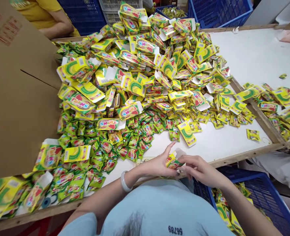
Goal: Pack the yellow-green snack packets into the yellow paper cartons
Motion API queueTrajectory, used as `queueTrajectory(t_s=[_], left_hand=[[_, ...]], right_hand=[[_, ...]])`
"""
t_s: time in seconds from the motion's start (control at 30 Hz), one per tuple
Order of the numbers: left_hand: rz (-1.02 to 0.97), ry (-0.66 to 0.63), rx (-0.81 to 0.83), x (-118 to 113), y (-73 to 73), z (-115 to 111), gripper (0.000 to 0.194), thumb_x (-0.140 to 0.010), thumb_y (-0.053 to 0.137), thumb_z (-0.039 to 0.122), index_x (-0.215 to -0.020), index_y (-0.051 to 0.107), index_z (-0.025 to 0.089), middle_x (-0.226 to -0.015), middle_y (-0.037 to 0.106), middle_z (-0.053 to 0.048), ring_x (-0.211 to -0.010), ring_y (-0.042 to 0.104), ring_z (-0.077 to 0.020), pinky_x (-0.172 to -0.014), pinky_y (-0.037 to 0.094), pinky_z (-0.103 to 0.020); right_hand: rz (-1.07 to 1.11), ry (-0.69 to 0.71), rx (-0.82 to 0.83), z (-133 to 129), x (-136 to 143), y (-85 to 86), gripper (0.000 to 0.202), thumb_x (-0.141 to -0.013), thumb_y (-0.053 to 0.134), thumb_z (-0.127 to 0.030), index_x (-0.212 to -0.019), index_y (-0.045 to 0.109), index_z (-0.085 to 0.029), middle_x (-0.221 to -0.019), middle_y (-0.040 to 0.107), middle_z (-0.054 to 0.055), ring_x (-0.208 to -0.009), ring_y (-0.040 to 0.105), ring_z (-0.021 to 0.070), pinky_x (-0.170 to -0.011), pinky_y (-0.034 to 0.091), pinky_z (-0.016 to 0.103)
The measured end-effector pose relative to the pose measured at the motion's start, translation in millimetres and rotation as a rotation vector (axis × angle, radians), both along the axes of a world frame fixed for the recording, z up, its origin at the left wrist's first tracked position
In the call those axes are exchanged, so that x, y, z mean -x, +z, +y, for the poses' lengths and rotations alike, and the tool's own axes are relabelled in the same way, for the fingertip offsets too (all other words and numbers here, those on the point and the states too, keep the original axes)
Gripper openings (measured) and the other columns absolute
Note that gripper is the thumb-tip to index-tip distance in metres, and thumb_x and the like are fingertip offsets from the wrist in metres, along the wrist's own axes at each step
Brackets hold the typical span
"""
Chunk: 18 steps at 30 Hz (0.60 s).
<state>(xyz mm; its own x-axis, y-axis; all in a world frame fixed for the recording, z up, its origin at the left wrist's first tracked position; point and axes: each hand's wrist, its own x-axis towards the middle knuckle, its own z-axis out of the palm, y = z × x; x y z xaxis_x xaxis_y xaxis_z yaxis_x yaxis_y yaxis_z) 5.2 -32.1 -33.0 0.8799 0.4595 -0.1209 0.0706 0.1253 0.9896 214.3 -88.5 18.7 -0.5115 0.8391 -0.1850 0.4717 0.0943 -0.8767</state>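
Note:
My left hand [159, 165], with a pale bangle on its wrist, holds a small yellow and green box [171, 161] close to my body at the table's front edge. The box's white flap [179, 152] stands up at its end. My right hand [196, 167] touches the box's right end with its fingertips, its fingers bent together; what they pinch there is too small to make out. Green candy packets [145, 131] lie in a loose heap beyond my left hand. Just past my hands a yellow box [187, 133] lies flat beside a single green packet [174, 135].
A tall pile of yellow boxes [135, 85] covers the table's middle. A cardboard carton [19, 98] stands at the left. A blue crate [265, 196] with packs sits below right. Wooden strips [248, 154] edge the table. A person's arm [58, 24] shows at the far left.

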Motion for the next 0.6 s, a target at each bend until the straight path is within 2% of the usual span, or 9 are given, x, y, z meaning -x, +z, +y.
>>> queueTrajectory(t_s=[0.03, 0.1, 0.17, 0.23, 0.3, 0.4, 0.47, 0.53, 0.6], left_hand=[[-0.036, -0.013, -0.037, -7, -2.3, 4, 0.118, -0.079, 0.075, 0.026, -0.159, -0.011, 0.022, -0.127, 0.063, -0.011, -0.107, 0.065, -0.0216, -0.095, 0.052, -0.038], [-0.072, 0.05, -0.236, -19, -6.0, 17, 0.102, -0.082, 0.075, 0.033, -0.159, 0.008, 0.023, -0.136, 0.058, -0.014, -0.124, 0.058, -0.0258, -0.105, 0.047, -0.042], [-0.015, 0.209, -0.533, -29, -9.1, 36, 0.065, -0.092, 0.064, 0.036, -0.149, 0.038, 0.021, -0.141, 0.054, -0.016, -0.134, 0.05, -0.0275, -0.113, 0.039, -0.046], [0.124, 0.342, -0.782, -38, -12.9, 56, 0.036, -0.098, 0.054, 0.031, -0.131, 0.055, 0.017, -0.136, 0.057, -0.016, -0.132, 0.049, -0.0284, -0.115, 0.036, -0.048], [0.282, 0.39, -0.934, -48, -18.3, 71, 0.029, -0.098, 0.054, 0.028, -0.123, 0.057, 0.015, -0.129, 0.059, -0.017, -0.128, 0.05, -0.031, -0.112, 0.038, -0.052], [0.457, 0.41, -1.033, -59, -27.9, 78, 0.031, -0.091, 0.065, 0.028, -0.117, 0.057, 0.013, -0.124, 0.059, -0.018, -0.124, 0.051, -0.0344, -0.106, 0.042, -0.054], [0.496, 0.404, -1.015, -58, -33.0, 76, 0.025, -0.088, 0.068, 0.027, -0.107, 0.059, 0.013, -0.116, 0.06, -0.016, -0.118, 0.053, -0.0337, -0.103, 0.044, -0.053], [0.462, 0.421, -0.935, -50, -36.2, 74, 0.017, -0.087, 0.069, 0.026, -0.096, 0.061, 0.014, -0.11, 0.061, -0.014, -0.112, 0.057, -0.0316, -0.1, 0.047, -0.051], [0.338, 0.516, -0.787, -38, -38.5, 71, 0.015, -0.087, 0.068, 0.029, -0.09, 0.063, 0.015, -0.111, 0.061, -0.013, -0.108, 0.059, -0.0288, -0.099, 0.049, -0.048]], right_hand=[[-0.026, -0.093, -0.081, -3, -13, 1.2, 0.033, -0.102, 0.045, -0.042, -0.095, 0.07, -0.021, -0.086, 0.068, 0.004, -0.06, 0.062, 0.0137, -0.055, 0.053, 0.025], [-0.13, -0.385, -0.323, -5, -53, 8.8, 0.029, -0.098, 0.052, -0.044, -0.09, 0.07, -0.023, -0.084, 0.07, 0.006, -0.062, 0.062, 0.017, -0.057, 0.052, 0.03], [-0.359, -0.778, -0.566, -1, -101, 20.8, 0.029, -0.094, 0.058, -0.047, -0.092, 0.071, -0.022, -0.091, 0.072, 0.011, -0.057, 0.058, 0.0185, -0.053, 0.047, 0.033], [-0.756, -1.082, -0.735, 9, -142, 30.0, 0.033, -0.094, 0.057, -0.047, -0.1, 0.073, -0.018, -0.101, 0.071, 0.021, -0.065, 0.062, 0.0244, -0.058, 0.043, 0.037], [-1.04, -1.148, -0.766, 26, -159, 28.4, 0.039, -0.098, 0.049, -0.044, -0.111, 0.071, -0.015, -0.117, 0.067, 0.026, -0.078, 0.064, 0.0289, -0.062, 0.041, 0.039], [-1.074, -1.067, -0.633, 64, -141, 2.3, 0.04, -0.097, 0.049, -0.045, -0.109, 0.07, -0.014, -0.117, 0.065, 0.022, -0.086, 0.063, 0.0282, -0.065, 0.041, 0.036], [-0.926, -1.021, -0.505, 91, -119, -22.3, 0.043, -0.089, 0.058, -0.056, -0.099, 0.069, -0.015, -0.105, 0.067, 0.017, -0.089, 0.062, 0.0278, -0.069, 0.043, 0.035], [-0.64, -1.034, -0.386, 111, -106, -42.7, 0.051, -0.074, 0.07, -0.067, -0.084, 0.066, -0.017, -0.091, 0.066, 0.012, -0.087, 0.06, 0.0265, -0.071, 0.045, 0.035], [-0.336, -1.079, -0.312, 121, -103, -53.9, 0.056, -0.059, 0.077, -0.071, -0.072, 0.06, -0.019, -0.077, 0.063, 0.007, -0.076, 0.059, 0.0232, -0.068, 0.045, 0.035]])
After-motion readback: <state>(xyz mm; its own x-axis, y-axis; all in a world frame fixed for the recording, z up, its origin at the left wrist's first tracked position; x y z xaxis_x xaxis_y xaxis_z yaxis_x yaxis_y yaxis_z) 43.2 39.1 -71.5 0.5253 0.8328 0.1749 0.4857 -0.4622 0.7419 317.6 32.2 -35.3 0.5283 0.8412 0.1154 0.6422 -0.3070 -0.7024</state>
